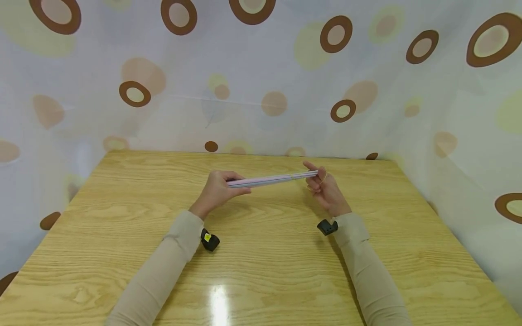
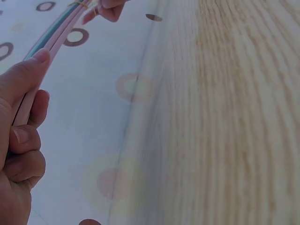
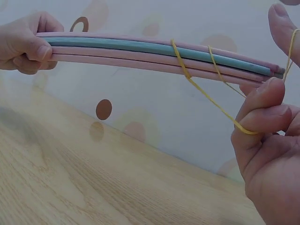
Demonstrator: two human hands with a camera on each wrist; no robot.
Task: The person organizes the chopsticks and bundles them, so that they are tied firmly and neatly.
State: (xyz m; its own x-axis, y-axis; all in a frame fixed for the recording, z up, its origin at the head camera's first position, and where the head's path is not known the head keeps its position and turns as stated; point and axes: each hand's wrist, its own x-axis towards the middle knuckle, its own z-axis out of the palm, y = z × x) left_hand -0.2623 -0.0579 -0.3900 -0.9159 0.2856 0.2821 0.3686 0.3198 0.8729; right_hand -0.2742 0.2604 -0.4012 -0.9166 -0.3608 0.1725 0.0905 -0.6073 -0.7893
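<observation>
My left hand [image 1: 216, 189] grips one end of a bundle of long thin pink and teal sticks [image 1: 269, 180], thumb on top and fingers curled below. A yellow rubber band [image 3: 188, 75] wraps the bundle toward its far end. Strands of it stretch to my right hand [image 1: 329, 194], where they loop round bent fingers and, in the right wrist view, also pass by the upraised digit. The fingertips of that hand are right at the stick ends. The bundle is held up above the table, nearly level, its right end slightly higher in the head view.
Below the hands lies a wood-grain table [image 1: 261, 253]. A pale curtain [image 1: 244, 122] with brown ringed spots hangs behind it and along both sides. Each wrist wears a small black device, one on the left [image 1: 210, 241] and one on the right [image 1: 327, 227].
</observation>
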